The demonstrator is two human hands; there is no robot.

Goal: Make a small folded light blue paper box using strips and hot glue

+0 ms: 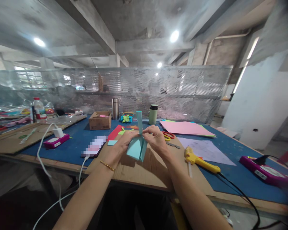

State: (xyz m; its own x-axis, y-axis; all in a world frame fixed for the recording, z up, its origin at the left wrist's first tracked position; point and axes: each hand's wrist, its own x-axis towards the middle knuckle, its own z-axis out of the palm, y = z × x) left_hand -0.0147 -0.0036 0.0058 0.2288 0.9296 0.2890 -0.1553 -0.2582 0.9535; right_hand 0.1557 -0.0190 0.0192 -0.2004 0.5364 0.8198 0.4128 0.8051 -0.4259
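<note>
A folded light-blue paper piece [135, 149] is held up over the brown cardboard sheet [156, 172]. My left hand [125, 141] grips it from the left side, fingers closed at its upper edge. A narrow light-blue paper strip [139, 120] rises from its top. My right hand [156, 136] is closed in a pinch at the strip's base, against the upper right edge of the folded paper. Whether the strip is attached there I cannot tell. Red-and-yellow scissors [167, 136] lie just beyond my right hand. Left of my left hand is a small light-blue paper scrap [112, 143].
To the right rest a yellow glue gun [201, 162], lilac paper [206, 150], a pink paper stack [187, 127] and a purple power strip [261, 172]. A phone [94, 147] charges at left. A cardboard box [100, 121], steel flask [115, 109] and green bottle [153, 115] stand behind.
</note>
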